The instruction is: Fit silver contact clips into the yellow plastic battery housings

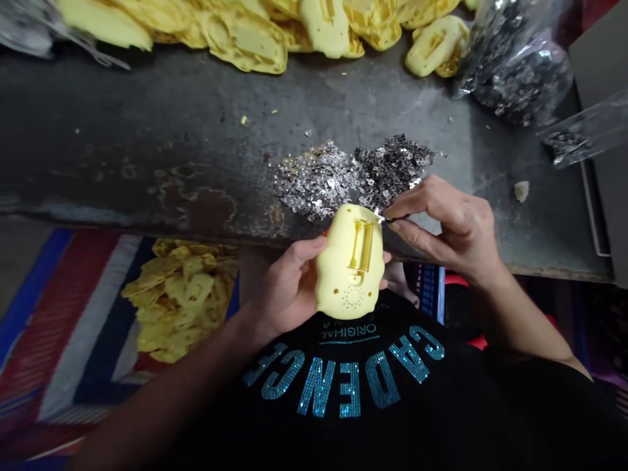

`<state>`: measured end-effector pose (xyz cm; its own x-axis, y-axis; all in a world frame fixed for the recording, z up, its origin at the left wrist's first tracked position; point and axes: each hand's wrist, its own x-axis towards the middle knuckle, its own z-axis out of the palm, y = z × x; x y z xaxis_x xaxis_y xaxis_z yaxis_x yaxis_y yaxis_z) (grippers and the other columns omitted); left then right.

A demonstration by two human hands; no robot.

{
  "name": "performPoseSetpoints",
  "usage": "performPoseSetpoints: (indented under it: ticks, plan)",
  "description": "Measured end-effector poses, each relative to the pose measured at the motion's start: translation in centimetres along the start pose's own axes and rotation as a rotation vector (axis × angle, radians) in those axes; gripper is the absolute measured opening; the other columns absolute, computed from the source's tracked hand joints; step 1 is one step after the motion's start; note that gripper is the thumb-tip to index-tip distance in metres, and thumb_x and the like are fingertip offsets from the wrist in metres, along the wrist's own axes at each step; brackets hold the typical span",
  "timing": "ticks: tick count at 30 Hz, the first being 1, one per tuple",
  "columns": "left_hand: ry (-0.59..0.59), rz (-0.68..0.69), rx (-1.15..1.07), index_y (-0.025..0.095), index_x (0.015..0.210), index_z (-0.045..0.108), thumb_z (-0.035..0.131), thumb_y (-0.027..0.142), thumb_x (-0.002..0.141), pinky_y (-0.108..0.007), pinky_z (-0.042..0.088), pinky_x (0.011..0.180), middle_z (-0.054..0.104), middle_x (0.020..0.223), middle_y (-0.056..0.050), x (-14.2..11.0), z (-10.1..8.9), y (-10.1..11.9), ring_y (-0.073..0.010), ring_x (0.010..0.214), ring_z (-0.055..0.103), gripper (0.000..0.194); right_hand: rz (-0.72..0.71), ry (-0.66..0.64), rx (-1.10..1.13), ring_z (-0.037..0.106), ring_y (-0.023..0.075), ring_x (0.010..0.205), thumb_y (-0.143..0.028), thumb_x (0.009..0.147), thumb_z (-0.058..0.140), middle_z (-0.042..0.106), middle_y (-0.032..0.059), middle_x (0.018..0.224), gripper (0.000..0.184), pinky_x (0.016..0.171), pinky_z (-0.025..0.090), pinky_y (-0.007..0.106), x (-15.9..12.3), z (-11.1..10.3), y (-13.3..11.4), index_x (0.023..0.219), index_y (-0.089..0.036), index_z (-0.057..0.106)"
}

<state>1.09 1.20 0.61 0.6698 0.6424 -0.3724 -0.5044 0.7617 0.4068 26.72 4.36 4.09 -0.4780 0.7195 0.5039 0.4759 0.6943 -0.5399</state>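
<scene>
By bench point(122, 124): left hand point(293, 284) grips shell point(343, 265)
Shell corner: right hand point(451, 222) pinches metal bit point(379, 216)
Bit: loose pinch could drop it

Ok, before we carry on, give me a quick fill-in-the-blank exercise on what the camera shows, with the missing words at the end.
1. The left hand holds a casing coloured ____.
2. The right hand holds a small shiny piece by the casing's upper ____ corner, as pictured.
3. In the picture, the lighter metal heap lies to the ____ of the darker metal heap.
4. The large blue letters on the black shirt spell ____.

Missing words: yellow; right; left; CADENCE.
</scene>
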Motion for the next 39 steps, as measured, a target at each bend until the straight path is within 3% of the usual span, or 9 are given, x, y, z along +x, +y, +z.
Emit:
performPoseSetpoints:
  ticks: [3, 8, 11, 15, 19, 27, 33, 39]
  plan:
    - [-0.069, 0.028, -0.042, 0.017, 0.137, 0.076, 0.076, 0.051, 0.098, -0.058, 0.066, 0.107, 0.084, 0.133, -0.017, -0.4, -0.2, -0.1, -0.0414, 0.133, 0.077, 0.052, -0.067, -0.055, -0.045, 0.074, 0.0183, 0.097, -0.029, 0.111, 0.068, 0.08, 0.0014, 0.105, 0.009, 0.089, 0.061, 0.036, 1.2, 0.8, -0.4, 0.115, -0.026, 0.075]
    - [-0.087, 0.003, -0.05, 0.014, 0.131, 0.08, 0.08, 0.054, 0.097, -0.048, 0.072, 0.094, 0.086, 0.124, -0.014, -1.2, -0.1, 0.3, -0.0393, 0.125, 0.08, 0.052, -0.142, -0.115, -0.141, 0.072, 0.0193, 0.095, -0.03, 0.114, 0.062, 0.077, 0.0014, 0.101, 0.01, 0.085, 0.06, 0.038, 2.0, 1.0, -0.4, 0.114, -0.027, 0.072]
    - [-0.069, 0.008, -0.049, 0.014, 0.13, 0.08, 0.078, 0.053, 0.099, -0.053, 0.071, 0.098, 0.086, 0.122, -0.014, -1.5, 0.1, 0.5, -0.0412, 0.127, 0.078, 0.05, -0.19, -0.144, -0.182, 0.071, 0.0194, 0.093, -0.029, 0.115, 0.06, 0.076, 0.0016, 0.101, 0.011, 0.083, 0.062, 0.039, 2.2, 0.9, -0.5, 0.116, -0.027, 0.071]
    - [-0.01, 0.0, -0.025, 0.012, 0.129, 0.078, 0.061, 0.047, 0.108, -0.057, 0.069, 0.099, 0.086, 0.12, -0.016, -1.7, 0.9, 0.7, -0.0435, 0.127, 0.078, 0.045, -0.241, -0.155, -0.218, 0.071, 0.0194, 0.093, -0.026, 0.115, 0.059, 0.075, 0.002, 0.102, 0.012, 0.08, 0.064, 0.039, 2.4, 0.7, -0.5, 0.118, -0.028, 0.07]
    - [0.053, -0.023, -0.018, 0.011, 0.13, 0.078, 0.042, 0.044, 0.113, -0.061, 0.069, 0.097, 0.085, 0.12, -0.017, -1.5, 1.2, 0.7, -0.0472, 0.13, 0.076, 0.052, -0.26, -0.168, -0.238, 0.07, 0.0193, 0.096, -0.026, 0.115, 0.059, 0.076, 0.0026, 0.108, 0.014, 0.082, 0.064, 0.039, 2.1, 0.6, -0.5, 0.123, -0.029, 0.07]
    - [-0.065, -0.015, -0.042, 0.015, 0.137, 0.075, 0.078, 0.054, 0.098, -0.06, 0.067, 0.104, 0.084, 0.132, -0.016, -0.9, 0.4, 0.2, -0.046, 0.138, 0.073, 0.055, -0.199, -0.086, -0.192, 0.073, 0.0201, 0.096, -0.019, 0.112, 0.062, 0.078, 0.0028, 0.108, 0.021, 0.084, 0.063, 0.039, 0.9, 0.8, -0.6, 0.131, -0.029, 0.068]
    - [-0.055, -0.01, -0.027, 0.014, 0.136, 0.074, 0.073, 0.054, 0.1, -0.052, 0.071, 0.095, 0.085, 0.126, -0.016, -1.1, 0.8, 0.5, -0.0453, 0.136, 0.074, 0.054, -0.186, -0.049, -0.188, 0.075, 0.0201, 0.097, -0.018, 0.112, 0.062, 0.08, 0.0041, 0.111, 0.025, 0.084, 0.061, 0.039, 0.3, 1.2, -0.8, 0.135, -0.028, 0.066]
    - [-0.062, 0.026, -0.01, 0.014, 0.131, 0.078, 0.076, 0.056, 0.097, -0.056, 0.071, 0.091, 0.086, 0.121, -0.017, -1.0, 0.8, 0.4, -0.0497, 0.13, 0.075, 0.054, -0.193, -0.013, -0.15, 0.073, 0.0209, 0.1, -0.02, 0.111, 0.064, 0.08, 0.0079, 0.118, 0.025, 0.088, 0.062, 0.04, 0.1, 1.5, -1.2, 0.136, -0.023, 0.071]
